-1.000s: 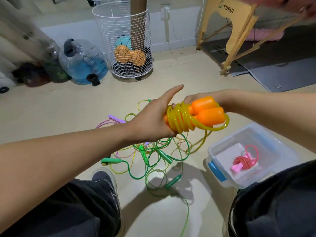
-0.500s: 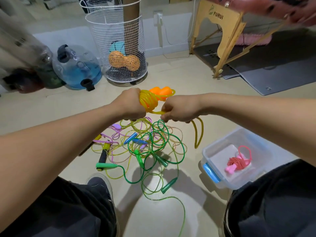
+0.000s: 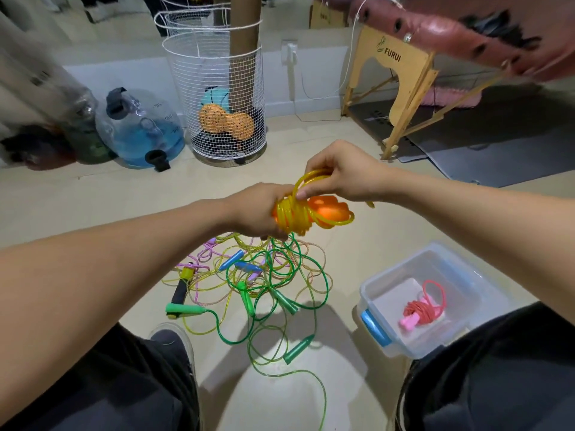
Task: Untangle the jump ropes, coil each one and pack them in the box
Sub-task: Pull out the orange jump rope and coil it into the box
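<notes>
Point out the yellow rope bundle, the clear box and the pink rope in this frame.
yellow rope bundle [image 3: 294, 217], head view, on the wound yellow coils.
clear box [image 3: 392, 345], head view, on its near wall.
pink rope [image 3: 420, 312], head view, on the red-pink coil inside the box.

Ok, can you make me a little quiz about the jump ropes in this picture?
1. True or false: the box on the floor is empty.
2. Which hand grips the orange handles? A) the left hand B) the right hand
3. What colour is the rope being wound round those handles?

Key:
1. False: a coiled pink rope lies in it.
2. A; the right hand pinches a loop of the rope.
3. Yellow.
</notes>
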